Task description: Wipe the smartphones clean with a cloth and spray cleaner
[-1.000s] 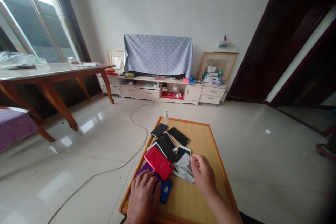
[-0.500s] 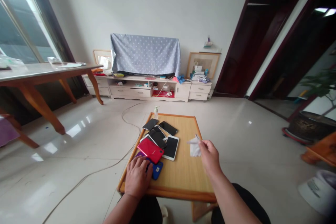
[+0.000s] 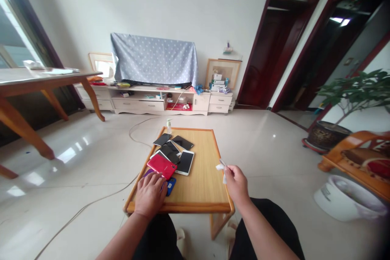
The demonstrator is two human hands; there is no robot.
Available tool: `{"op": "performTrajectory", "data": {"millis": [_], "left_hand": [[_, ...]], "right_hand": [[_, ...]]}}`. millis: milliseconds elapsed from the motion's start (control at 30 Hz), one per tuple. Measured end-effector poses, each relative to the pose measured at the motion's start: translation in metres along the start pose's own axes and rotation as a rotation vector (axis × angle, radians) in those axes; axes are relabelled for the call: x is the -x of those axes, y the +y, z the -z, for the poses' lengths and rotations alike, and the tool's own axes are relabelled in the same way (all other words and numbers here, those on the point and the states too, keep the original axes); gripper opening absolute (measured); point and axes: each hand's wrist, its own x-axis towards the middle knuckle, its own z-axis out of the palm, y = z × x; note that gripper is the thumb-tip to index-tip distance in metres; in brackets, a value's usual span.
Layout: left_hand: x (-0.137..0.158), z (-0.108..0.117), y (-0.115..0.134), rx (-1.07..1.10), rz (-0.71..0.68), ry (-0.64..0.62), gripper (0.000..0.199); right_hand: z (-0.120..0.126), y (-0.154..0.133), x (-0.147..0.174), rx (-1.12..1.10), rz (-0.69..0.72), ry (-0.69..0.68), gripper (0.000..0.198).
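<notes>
In the head view, the left hand (image 3: 150,195) lies palm down with its fingers loosely spread over a blue smartphone (image 3: 171,187), hiding much of it and of a purple phone (image 3: 148,172) beside it; it does not close around either. The right hand (image 3: 237,183) pinches a crumpled pale cloth (image 3: 219,167) between thumb and fingers at the right edge of the low wooden table (image 3: 204,178).

The phones are heaped along the table's left side. A red smartphone (image 3: 161,165) overlaps its neighbours just beyond the left fingertips, and a white-framed smartphone (image 3: 185,163) lies screen up next to it. Farther back are two black smartphones, one nearer the left edge (image 3: 162,139) and one to its right (image 3: 183,142). A pump bottle (image 3: 169,126) stands at the far left corner.

A cable (image 3: 82,210) snakes over the floor, partly hidden by the table. Beyond, a polka-dot cover (image 3: 155,59) drapes a large object on a cream TV stand (image 3: 140,105). A dining table (image 3: 18,76) stands at left. At right, a white bucket (image 3: 336,203) sits near a wooden chair (image 3: 344,152), whose armrest is close to a potted plant (image 3: 356,93).
</notes>
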Motion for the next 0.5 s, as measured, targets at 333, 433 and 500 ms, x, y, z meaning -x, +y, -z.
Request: {"op": "performTrajectory", "data": {"millis": [333, 433, 500], "left_hand": [[0.012, -0.008, 0.039, 0.076, 0.000, 0.029, 0.024], [0.013, -0.013, 0.037, 0.068, 0.115, 0.071, 0.025], [0.012, -0.014, 0.036, 0.068, 0.167, 0.092, 0.025]], "right_hand": [[-0.007, 0.009, 0.010, 0.168, 0.155, -0.256, 0.037], [-0.018, 0.009, 0.014, 0.189, 0.195, -0.348, 0.029], [-0.027, 0.012, 0.015, 0.200, 0.178, -0.358, 0.016]]}}
